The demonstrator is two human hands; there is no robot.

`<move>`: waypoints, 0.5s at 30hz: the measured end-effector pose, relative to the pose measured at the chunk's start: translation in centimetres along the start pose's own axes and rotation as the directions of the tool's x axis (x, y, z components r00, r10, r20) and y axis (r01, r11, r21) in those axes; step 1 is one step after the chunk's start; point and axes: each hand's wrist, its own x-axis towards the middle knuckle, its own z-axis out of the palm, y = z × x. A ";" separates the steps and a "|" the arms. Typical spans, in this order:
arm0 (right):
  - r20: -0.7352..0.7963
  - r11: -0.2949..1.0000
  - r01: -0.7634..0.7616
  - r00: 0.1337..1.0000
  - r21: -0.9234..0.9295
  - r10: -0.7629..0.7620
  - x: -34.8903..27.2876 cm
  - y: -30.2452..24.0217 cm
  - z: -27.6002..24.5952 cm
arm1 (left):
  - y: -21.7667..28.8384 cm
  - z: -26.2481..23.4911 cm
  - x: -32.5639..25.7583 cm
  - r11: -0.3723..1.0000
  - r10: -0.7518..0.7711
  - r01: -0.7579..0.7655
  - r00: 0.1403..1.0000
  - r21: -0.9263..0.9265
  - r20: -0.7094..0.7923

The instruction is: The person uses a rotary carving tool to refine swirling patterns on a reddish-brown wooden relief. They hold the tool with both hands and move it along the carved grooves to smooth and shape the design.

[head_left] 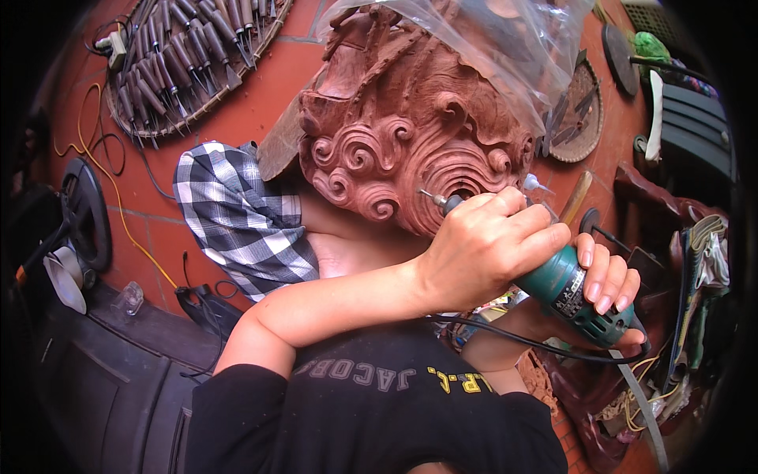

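Note:
Both my hands are closed around a green rotary grinder (pixel 557 284), which lies slantwise with its collet end toward the upper left. My left hand (pixel 489 245) wraps the front of the tool. Farther back, the fingers of my right hand (pixel 608 276) curl over the body, its palm hidden behind. A thin metal burr (pixel 427 193) sticks out of the tool's nose and appears at the surface of a reddish-brown wood carving (pixel 363 158); whether it touches, I cannot tell. Swirling cloud scrolls and concentric grooves cover the carving beside the burr.
Clear plastic sheeting (pixel 505 47) drapes the carving's far side. At the far left, a woven tray (pixel 178 126) holds several wood-handled chisels. Another round basket (pixel 588 118) stands right of the carving. The grinder's black cord (pixel 537 341) loops below my hands. A yellow cord (pixel 118 201) crosses the tiled floor.

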 end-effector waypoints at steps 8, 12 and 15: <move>-0.048 0.996 -0.084 0.995 -0.043 0.082 0.3 -0.4 0.2 | -0.3 0.1 -0.2 0.999 -0.024 0.023 0.999 -0.033 -0.039; -0.020 0.997 -0.059 0.998 -0.039 0.059 0.7 0.0 0.7 | -0.3 0.3 0.0 0.999 -0.027 0.025 0.998 -0.039 -0.059; -0.022 0.997 -0.060 0.998 -0.043 0.059 0.9 -0.2 0.1 | -0.6 0.3 0.3 1.000 -0.012 0.010 0.998 -0.029 -0.058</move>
